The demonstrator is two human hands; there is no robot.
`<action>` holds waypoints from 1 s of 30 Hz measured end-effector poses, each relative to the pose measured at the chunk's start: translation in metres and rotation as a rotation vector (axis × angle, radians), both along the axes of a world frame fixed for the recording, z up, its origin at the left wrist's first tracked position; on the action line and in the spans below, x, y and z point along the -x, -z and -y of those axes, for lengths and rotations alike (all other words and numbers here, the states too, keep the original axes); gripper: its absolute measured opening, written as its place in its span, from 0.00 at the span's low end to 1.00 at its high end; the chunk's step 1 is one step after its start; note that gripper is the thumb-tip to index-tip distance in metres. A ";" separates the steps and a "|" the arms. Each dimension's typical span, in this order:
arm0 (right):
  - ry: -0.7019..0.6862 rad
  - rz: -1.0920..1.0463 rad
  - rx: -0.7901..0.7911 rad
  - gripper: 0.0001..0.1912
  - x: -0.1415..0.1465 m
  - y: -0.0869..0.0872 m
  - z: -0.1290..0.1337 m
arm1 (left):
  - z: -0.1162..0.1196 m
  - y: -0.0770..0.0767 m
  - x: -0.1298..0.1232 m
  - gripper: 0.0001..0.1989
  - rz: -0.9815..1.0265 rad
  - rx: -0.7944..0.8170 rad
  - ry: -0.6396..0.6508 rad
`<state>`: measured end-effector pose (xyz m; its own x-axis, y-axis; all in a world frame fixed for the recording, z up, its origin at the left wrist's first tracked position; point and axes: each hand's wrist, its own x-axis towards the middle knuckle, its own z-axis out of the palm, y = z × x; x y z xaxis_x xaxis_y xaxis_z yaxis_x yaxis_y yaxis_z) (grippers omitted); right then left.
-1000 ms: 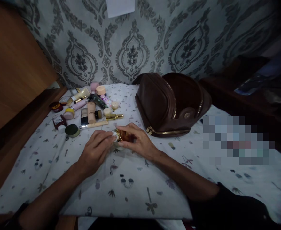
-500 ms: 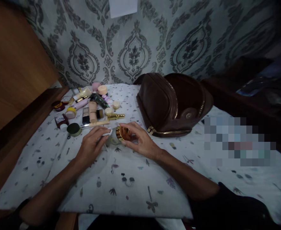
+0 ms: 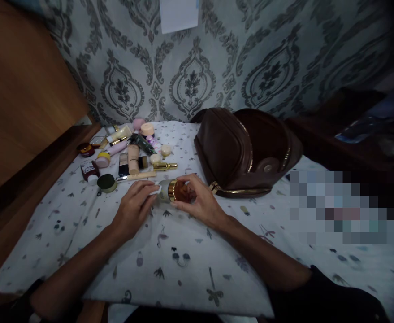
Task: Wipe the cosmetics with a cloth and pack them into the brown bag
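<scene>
My right hand (image 3: 206,204) is closed around the gold-lidded end of a small cosmetic jar (image 3: 173,191), which lies on its side in the air or just above the cloth. Its pale glass body faces left. Between the fingers of my left hand (image 3: 132,210) is a small white wipe (image 3: 157,190), pressed against the pale end of the jar. Just beyond my hands are a gold tube (image 3: 165,166) and a makeup brush (image 3: 139,175). A round dark-green tin (image 3: 107,183) sits left of the brush.
Several cosmetics crowd the back left, among them a beige tube (image 3: 133,159), a dark red bottle (image 3: 89,170) and a small dark red jar (image 3: 85,149). An unzipped brown bag (image 3: 223,143) stands back right on the patterned cloth (image 3: 170,278). A blurred-out patch covers the right side.
The view has shifted slightly, so everything sits a little lower and further right. The jar has turned a bit, showing more of its gold lid. Both hands keep their hold.
</scene>
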<state>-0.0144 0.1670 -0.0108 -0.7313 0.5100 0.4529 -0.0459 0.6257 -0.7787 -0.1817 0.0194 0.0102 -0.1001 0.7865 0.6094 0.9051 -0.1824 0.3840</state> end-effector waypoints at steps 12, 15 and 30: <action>-0.093 -0.022 -0.105 0.27 -0.003 -0.005 0.005 | 0.004 -0.011 -0.019 0.18 -0.143 -0.069 0.109; -0.100 -0.010 -0.096 0.28 -0.003 -0.006 0.007 | 0.004 -0.010 -0.015 0.16 -0.067 -0.031 0.056; 0.076 0.013 -0.147 0.23 -0.001 -0.003 0.002 | -0.001 -0.003 0.001 0.08 0.073 0.080 -0.073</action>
